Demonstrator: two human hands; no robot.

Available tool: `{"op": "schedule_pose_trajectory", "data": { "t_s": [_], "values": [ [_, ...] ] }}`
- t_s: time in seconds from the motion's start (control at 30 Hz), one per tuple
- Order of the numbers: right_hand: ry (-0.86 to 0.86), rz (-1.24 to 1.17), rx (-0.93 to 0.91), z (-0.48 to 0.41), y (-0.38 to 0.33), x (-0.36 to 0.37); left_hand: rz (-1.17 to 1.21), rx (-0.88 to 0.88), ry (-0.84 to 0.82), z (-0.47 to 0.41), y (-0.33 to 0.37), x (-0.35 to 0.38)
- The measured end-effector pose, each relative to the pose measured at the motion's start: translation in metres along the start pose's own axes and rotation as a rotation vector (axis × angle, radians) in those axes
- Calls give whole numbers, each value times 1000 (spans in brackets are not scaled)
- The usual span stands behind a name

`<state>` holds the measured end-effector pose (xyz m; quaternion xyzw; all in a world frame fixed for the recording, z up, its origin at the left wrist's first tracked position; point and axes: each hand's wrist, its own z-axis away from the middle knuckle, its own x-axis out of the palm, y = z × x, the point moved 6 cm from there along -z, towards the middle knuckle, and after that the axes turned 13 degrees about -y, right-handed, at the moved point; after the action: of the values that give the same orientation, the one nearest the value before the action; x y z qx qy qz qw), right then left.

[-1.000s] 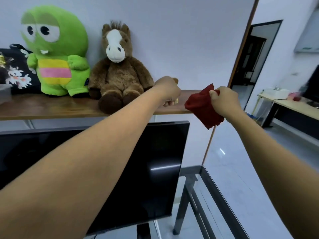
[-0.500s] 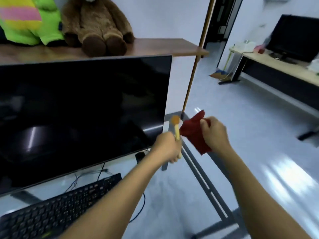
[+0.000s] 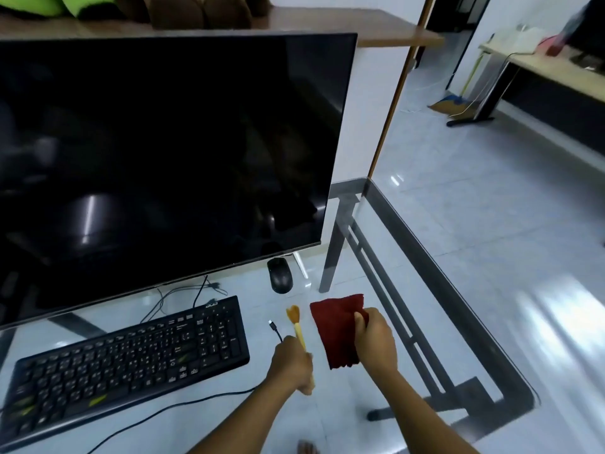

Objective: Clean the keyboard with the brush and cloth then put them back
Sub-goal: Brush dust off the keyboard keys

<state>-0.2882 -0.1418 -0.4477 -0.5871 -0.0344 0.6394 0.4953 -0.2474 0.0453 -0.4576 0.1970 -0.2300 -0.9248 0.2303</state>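
Observation:
A black keyboard [image 3: 131,355] lies on the glass desk [image 3: 425,290], left of both hands. My left hand [image 3: 291,365] grips the pale handle of a small brush [image 3: 296,322], whose orange bristles point up and away from me. My right hand [image 3: 375,339] pinches a dark red cloth [image 3: 334,329], which hangs spread out just above the glass. Both hands are to the right of the keyboard, the brush between keyboard and cloth.
A large dark monitor [image 3: 163,152] stands behind the keyboard. A black mouse [image 3: 279,275] sits near its right corner. A loose black cable [image 3: 275,327] runs under my left hand. A wooden shelf [image 3: 376,27] with plush toys is above.
Both hands came down from the shelf to the desk, carrying the brush and the red cloth. The view tilted down onto the keyboard.

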Motion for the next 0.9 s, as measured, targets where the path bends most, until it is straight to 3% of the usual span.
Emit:
{"op": "schedule_pose_trajectory", "data": {
  "t_s": [0.17, 0.33, 0.47, 0.63, 0.73, 0.9],
  "values": [
    [-39, 221, -6, -11, 17, 7, 84, -11, 48, -5, 6, 0],
    [198, 390, -175, 1, -21, -3, 8, 23, 71, -7, 8, -5],
    [-23, 425, -381, 20, -62, 36, -271, 94, 243, 8, 8, -34],
    [-292, 578, -164, 34, -62, 83, -307, 153, 418, 36, -22, -96],
    [-233, 478, -129, 33, -79, 83, -175, 211, 509, 50, -64, -141],
    [-247, 192, -345, 45, -173, 86, -20, 345, 823, 90, -152, -210]
  ]
}}
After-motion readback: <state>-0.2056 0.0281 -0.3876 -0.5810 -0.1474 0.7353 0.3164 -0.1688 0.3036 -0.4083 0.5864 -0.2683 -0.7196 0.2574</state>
